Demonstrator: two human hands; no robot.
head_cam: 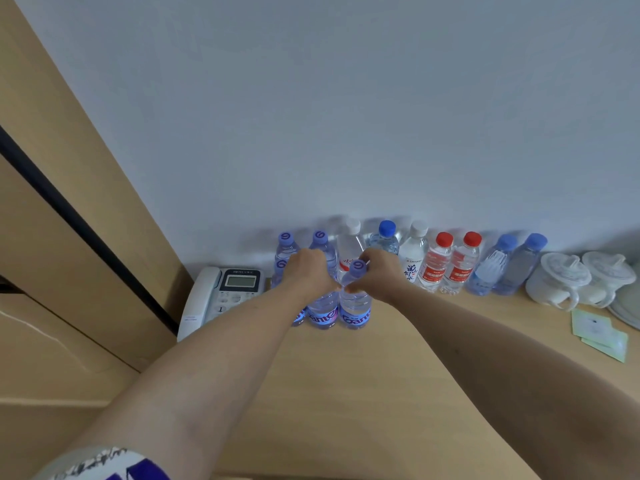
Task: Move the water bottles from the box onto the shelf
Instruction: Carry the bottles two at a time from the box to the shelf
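Note:
Two purple-capped water bottles stand side by side on the wooden shelf (381,375) in front of a back row. My left hand (308,271) is closed over the top of the left bottle (322,311), hiding its cap. My right hand (379,275) grips the neck of the right bottle (355,311), whose purple cap shows beside my fingers. Behind them, more purple-capped bottles (286,245) stand against the wall. The box is out of view.
Along the wall stand white-capped, blue-capped and red-capped bottles (438,265). A white desk phone (225,292) sits at the left. White lidded cups (557,282) and green sachets (599,332) lie at the right. A wooden cabinet side rises at the left.

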